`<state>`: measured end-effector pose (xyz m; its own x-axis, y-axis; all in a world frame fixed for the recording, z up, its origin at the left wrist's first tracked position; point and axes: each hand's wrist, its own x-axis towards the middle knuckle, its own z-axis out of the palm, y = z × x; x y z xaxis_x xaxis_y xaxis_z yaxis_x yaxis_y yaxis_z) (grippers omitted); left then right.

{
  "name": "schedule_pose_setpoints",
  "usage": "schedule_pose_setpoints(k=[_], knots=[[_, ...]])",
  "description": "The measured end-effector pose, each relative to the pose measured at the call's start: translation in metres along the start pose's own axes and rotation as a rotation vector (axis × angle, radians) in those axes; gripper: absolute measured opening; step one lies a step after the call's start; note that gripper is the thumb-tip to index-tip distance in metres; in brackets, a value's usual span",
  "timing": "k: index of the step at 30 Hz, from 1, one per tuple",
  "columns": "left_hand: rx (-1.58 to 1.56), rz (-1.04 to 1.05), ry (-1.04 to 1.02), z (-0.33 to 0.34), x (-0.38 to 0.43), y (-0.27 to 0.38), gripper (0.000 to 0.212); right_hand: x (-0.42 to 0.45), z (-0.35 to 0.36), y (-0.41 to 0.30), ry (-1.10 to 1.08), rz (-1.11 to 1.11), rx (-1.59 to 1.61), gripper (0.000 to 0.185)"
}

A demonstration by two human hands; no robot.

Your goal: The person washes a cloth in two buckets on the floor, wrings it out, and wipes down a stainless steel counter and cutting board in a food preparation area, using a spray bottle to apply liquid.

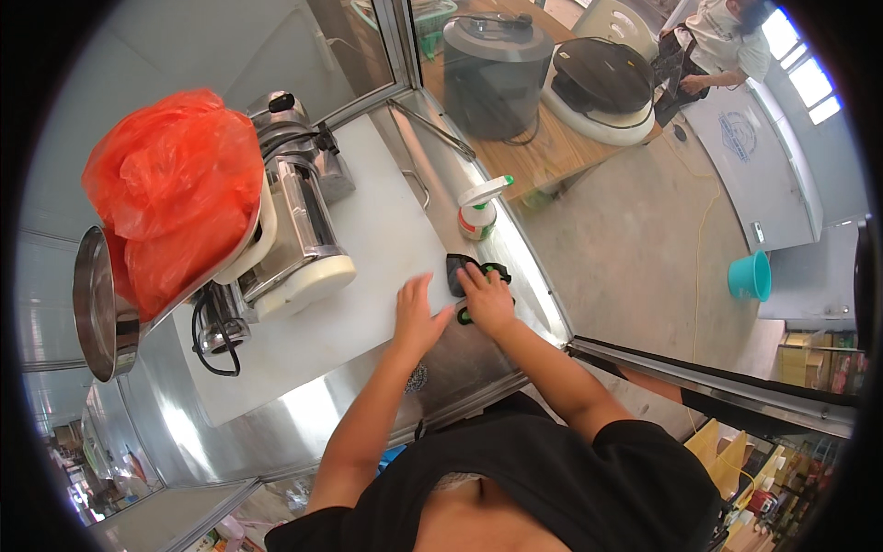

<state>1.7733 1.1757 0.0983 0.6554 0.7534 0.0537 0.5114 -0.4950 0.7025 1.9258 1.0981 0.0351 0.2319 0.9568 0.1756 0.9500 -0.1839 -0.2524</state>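
My right hand [488, 301] lies over a black and green object [457, 271] on the steel counter, near the right edge of the white cutting board [400, 241]. The hand hides much of this object, so its kind and whether I grip it cannot be told. A green and black loop [464, 316] shows just beside the palm. To its left, my left hand [418, 317] hovers by the board's edge, fingers apart, holding nothing. Beyond both hands a white spray bottle [476, 215] with a green-tipped nozzle stands upright.
A metal machine [303, 200] stands on the board, beside a red plastic bag [176, 200] in a steel tray. Metal tongs [434, 131] lie behind. A scouring pad [416, 378] sits near my left forearm. Glass panes border the counter; a person [717, 48] sits beyond.
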Motion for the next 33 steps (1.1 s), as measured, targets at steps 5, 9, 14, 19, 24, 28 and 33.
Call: schedule_pose_setpoints(k=[5,9,14,19,24,28,33], knots=[[-0.142,0.044,0.276,0.053,0.117,0.022,0.074,-0.009,-0.005,0.027,0.022,0.231,-0.066,0.045],[-0.28,0.027,0.297,0.076,0.147,0.022,0.053,-0.025,-0.016,0.019,0.013,0.206,-0.046,0.046],[-0.353,0.064,0.42,0.057,0.127,0.032,0.041,-0.022,-0.017,0.022,0.003,0.226,0.018,0.046],[-0.321,0.294,0.28,-0.02,0.04,0.025,0.033,-0.027,-0.031,0.028,0.177,0.215,0.221,0.043],[-0.233,0.096,0.102,-0.037,-0.065,0.014,0.036,-0.007,-0.019,0.017,-0.031,0.043,0.101,0.042],[-0.279,0.008,0.064,-0.013,-0.104,0.008,0.035,0.059,0.002,0.019,-0.002,0.029,0.133,0.037],[-0.227,0.01,0.094,-0.01,-0.102,0.012,0.034,0.124,0.02,0.022,0.046,0.161,0.022,0.03]])
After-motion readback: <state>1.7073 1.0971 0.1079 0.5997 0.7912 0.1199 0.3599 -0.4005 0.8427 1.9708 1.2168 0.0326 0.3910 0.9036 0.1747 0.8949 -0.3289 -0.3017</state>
